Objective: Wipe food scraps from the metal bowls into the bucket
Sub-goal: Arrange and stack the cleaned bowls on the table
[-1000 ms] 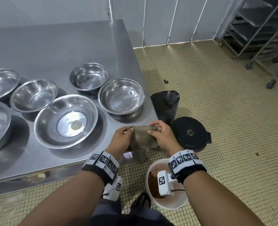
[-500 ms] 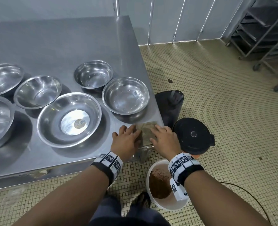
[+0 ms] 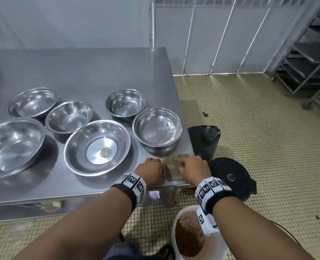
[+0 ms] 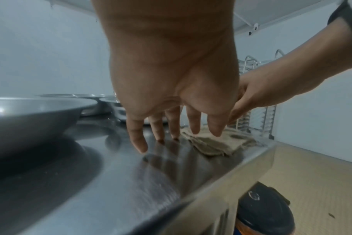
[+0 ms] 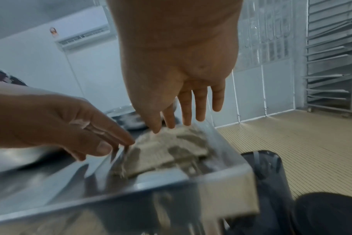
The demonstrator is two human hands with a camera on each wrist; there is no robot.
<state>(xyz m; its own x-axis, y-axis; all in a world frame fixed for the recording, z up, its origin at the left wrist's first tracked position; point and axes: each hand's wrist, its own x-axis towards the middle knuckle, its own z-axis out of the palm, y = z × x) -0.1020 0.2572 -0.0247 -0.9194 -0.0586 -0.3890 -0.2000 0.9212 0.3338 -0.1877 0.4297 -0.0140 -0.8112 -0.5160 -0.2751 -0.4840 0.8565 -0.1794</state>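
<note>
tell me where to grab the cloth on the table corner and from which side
Pinch the cloth at its near edge, coming from above: it lies folded flat at the table corner, so only its edges offer a lip. Both hands hover open over it.

A: Does any item carry legible lettering?

B: None. The wristbands [image 3: 133, 182] bear only square black-and-white coded markers, with no letters or digits.

A: And the round sticker [image 3: 106, 152] in the large bowl [image 3: 97, 147]?

B: Its print is too small to read. The wall sign [image 5: 53, 31] beside the air conditioner [image 5: 84, 37] is likewise blurred.
</note>
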